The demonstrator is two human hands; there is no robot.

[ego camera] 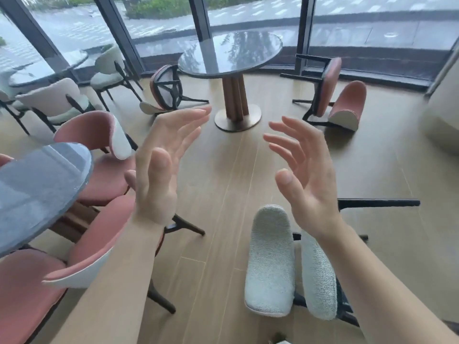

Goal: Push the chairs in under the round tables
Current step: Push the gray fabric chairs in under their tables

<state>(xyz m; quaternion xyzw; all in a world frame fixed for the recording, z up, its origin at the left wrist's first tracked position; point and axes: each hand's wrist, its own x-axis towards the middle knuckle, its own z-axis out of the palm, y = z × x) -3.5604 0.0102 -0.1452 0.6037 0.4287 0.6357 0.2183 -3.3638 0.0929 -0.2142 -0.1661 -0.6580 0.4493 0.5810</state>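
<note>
Pink on both, the left toppled chair (165, 89) and right toppled chair (347, 105) lie on the floor flanking the far round table (231, 53). A grey chair (270, 264) lies overturned beneath us. Our left hand (159, 170) and right hand (305, 180) hover wide open, palms facing, holding nothing.

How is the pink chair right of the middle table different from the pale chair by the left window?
The pink chair lies tipped on its side; the pale chair stands upright. The pink chair sits apart from the middle table; the pale chair stands close beside its own table. Both have dark legs.
</note>
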